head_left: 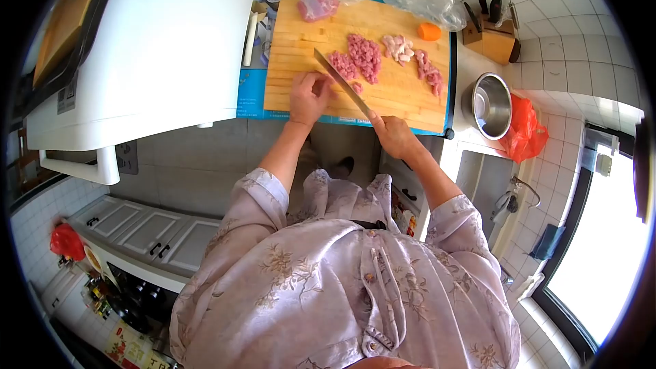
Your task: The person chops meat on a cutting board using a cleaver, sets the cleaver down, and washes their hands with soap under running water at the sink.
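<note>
My right hand [394,137] is wrapped round the handle of a knife [344,85], whose blade points up and left over the wooden cutting board [294,48]. Beside the blade, at the board's front edge, my left hand [311,98] has its fingers curled together; what they hold, if anything, is too small to tell. Chopped pink meat [364,58] lies beyond the blade, with a tiny bit near its middle. Pale pieces [398,48] and a strip of cut meat [429,73] are farther right. A pink meat chunk [318,5] and an orange piece [429,31] rest near the back.
Clear plastic bags [424,1] lie behind the board. To the right are a knife block [490,39], a steel bowl [490,106], a red bag [525,130] and a sink [478,178]. A large white appliance [157,41] stands at the left.
</note>
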Tool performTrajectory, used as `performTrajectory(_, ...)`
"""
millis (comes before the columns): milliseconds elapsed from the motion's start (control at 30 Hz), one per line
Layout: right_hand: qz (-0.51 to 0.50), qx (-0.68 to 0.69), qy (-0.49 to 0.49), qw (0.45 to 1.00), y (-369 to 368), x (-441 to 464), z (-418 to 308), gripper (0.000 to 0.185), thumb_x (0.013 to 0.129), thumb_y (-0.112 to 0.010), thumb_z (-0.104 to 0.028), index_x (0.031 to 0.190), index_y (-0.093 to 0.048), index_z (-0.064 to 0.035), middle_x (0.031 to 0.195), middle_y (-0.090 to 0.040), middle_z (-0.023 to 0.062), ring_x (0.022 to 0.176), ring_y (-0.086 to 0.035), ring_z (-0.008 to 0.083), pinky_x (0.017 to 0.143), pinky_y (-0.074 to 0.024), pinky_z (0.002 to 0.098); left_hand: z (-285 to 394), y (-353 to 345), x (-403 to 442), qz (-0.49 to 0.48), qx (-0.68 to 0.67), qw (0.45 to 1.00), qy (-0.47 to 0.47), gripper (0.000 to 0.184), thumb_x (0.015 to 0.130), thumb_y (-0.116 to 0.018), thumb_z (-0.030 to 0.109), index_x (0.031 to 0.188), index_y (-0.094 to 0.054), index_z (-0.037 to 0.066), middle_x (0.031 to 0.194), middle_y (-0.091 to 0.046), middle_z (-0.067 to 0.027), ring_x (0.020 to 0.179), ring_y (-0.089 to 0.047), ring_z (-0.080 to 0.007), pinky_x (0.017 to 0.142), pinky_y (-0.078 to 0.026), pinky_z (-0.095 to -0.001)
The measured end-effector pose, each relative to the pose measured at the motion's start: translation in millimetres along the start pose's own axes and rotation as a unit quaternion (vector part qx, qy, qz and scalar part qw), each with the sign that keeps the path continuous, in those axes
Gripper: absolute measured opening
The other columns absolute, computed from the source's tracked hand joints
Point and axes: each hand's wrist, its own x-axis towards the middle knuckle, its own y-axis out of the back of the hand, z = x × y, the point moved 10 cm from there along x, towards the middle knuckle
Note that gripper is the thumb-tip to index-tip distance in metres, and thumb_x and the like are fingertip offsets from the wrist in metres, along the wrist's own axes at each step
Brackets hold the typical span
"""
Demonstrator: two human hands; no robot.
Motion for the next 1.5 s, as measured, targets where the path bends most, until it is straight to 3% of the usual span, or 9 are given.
performTrajectory(633, -0.031, -0.055, -0.007, 0.998, -9, 7, -15, 0.056, 0.092, -0.034, -0.044, 0.103, -0.056, 0.0069, 0.089, -0.058, 0.0316, 0.092, -0.054, 0.0449, 0.08, -0.0437, 0.047, 0, -8, 2, -0.018, 0.064, 0.997, -0.043, 0.012, 0.062, -0.066, 0.001, 0.07, -0.058, 0.006, 0.073, -0.059, -0.0087, 0.072, -0.054, -0.0294, 0.065, -0.045, -0.0374)
performTrajectory(700, -0.025, -0.176, 0.149, 0.973, -18, 29, -47, 0.043, 0.088, -0.039, -0.027, 0.12, -0.044, 0.0012, 0.084, -0.058, 0.0284, 0.087, -0.057, 0.0424, 0.073, -0.0456, 0.0483, 1, -8, 0, -0.016, 0.066, 0.996, -0.051, 0.012, 0.061, -0.066, 0.001, 0.069, -0.058, 0.006, 0.072, -0.059, -0.0085, 0.072, -0.054, -0.0293, 0.065, -0.045, -0.0375)
performTrajectory(800, 0.031, -0.288, 0.29, 0.912, -33, 60, -81, 0.054, 0.081, -0.042, -0.012, 0.134, -0.03, -0.0059, 0.079, -0.058, 0.0253, 0.081, -0.058, 0.0398, 0.066, -0.047, 0.0484, 5, -7, 2, -0.021, 0.058, 0.997, -0.036, 0.013, 0.061, -0.067, 0.002, 0.069, -0.058, 0.006, 0.071, -0.059, -0.0079, 0.071, -0.054, -0.0293, 0.065, -0.045, -0.0379)
performTrajectory(833, 0.011, -0.186, 0.222, 0.957, -21, 66, -86, 0.039, 0.087, -0.034, -0.03, 0.11, -0.046, -0.0017, 0.081, -0.058, 0.028, 0.083, -0.058, 0.041, 0.071, -0.0458, 0.0477, 4, -7, 4, -0.017, 0.055, 0.998, -0.041, 0.013, 0.062, -0.067, 0.002, 0.069, -0.058, 0.006, 0.071, -0.059, -0.008, 0.07, -0.054, -0.0292, 0.065, -0.045, -0.0379)
performTrajectory(867, -0.012, -0.081, 0.149, 0.985, -16, 69, -82, 0.063, 0.092, -0.025, -0.049, 0.087, -0.062, 0.0024, 0.083, -0.058, 0.0307, 0.085, -0.057, 0.0422, 0.076, -0.0447, 0.047, 4, -6, 3, -0.015, 0.051, 0.998, -0.045, 0.013, 0.062, -0.068, 0.003, 0.07, -0.058, 0.006, 0.071, -0.059, -0.008, 0.07, -0.054, -0.0292, 0.065, -0.045, -0.0379)
performTrajectory(1000, 0.124, -0.149, 0.299, 0.934, -4, 31, -72, 0.066, 0.091, -0.026, -0.052, 0.083, -0.061, 0.0041, 0.078, -0.057, 0.0303, 0.081, -0.057, 0.0422, 0.074, -0.0444, 0.0463, -4, -10, -1, -0.026, 0.051, 0.998, -0.032, 0.013, 0.063, -0.068, 0.004, 0.071, -0.059, 0.006, 0.071, -0.059, -0.0081, 0.07, -0.054, -0.0291, 0.065, -0.045, -0.0382)
performTrajectory(1100, -0.07, -0.152, 0.097, 0.981, -8, 7, -30, 0.04, 0.09, -0.038, -0.027, 0.121, -0.047, -0.0029, 0.086, -0.058, 0.0298, 0.085, -0.057, 0.0436, 0.075, -0.0454, 0.0459, -2, -7, 0, -0.033, 0.048, 0.998, -0.016, 0.014, 0.063, -0.068, 0.004, 0.073, -0.059, 0.006, 0.071, -0.059, -0.0081, 0.071, -0.054, -0.0293, 0.066, -0.045, -0.0382)
performTrajectory(1267, 0.002, -0.026, 0.001, 1.0, 4, 4, 11, 0.075, 0.09, -0.027, -0.056, 0.081, -0.061, 0.0094, 0.082, -0.058, 0.0321, 0.087, -0.055, 0.0448, 0.078, -0.0422, 0.047, 23, -4, -2, -0.119, 0.062, 0.99, -0.035, 0.024, 0.063, -0.069, 0.002, 0.085, -0.061, 0.002, 0.081, -0.059, -0.0106, 0.079, -0.056, -0.0291, 0.07, -0.047, -0.0351)
performTrajectory(1500, -0.014, 0.048, -0.076, 0.996, 6, 3, 25, 0.073, 0.089, -0.031, -0.057, 0.087, -0.06, 0.0101, 0.065, -0.057, 0.0251, 0.057, -0.06, 0.0334, 0.058, -0.0481, 0.0401, -12, -21, -10, -0.091, 0.014, 0.995, 0.035, 0.023, 0.064, -0.065, -0.003, 0.085, -0.059, 0.003, 0.084, -0.059, -0.0115, 0.071, -0.058, -0.0281, 0.062, -0.048, -0.0349)
